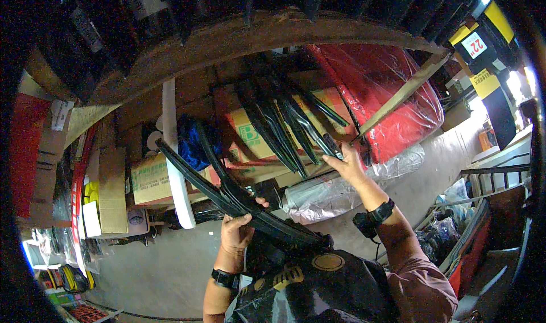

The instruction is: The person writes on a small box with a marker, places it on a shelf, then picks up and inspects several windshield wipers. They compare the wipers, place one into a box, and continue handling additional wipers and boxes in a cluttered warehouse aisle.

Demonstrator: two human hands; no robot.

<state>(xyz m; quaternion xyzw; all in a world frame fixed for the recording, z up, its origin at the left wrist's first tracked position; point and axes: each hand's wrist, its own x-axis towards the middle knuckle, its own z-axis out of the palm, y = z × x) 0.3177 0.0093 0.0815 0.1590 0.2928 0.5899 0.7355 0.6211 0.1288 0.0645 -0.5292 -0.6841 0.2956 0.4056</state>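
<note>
My left hand is closed around several long, black, curved wiper blades, which slant across my front from the upper left to the lower right. To the right, my right hand reaches to the end of another wiper blade that has a grey metallic part; thumb and fingers are at its tip. More black wiper blades lie side by side just left of that one, over cardboard boxes on the shelf. Their far ends disappear in shadow.
Cardboard boxes fill the shelf, with a blue plastic bag among them. A white upright post and a slanting wooden brace frame it. Right of the blades are a red plastic-wrapped bundle and a clear-wrapped roll. Dark items hang overhead.
</note>
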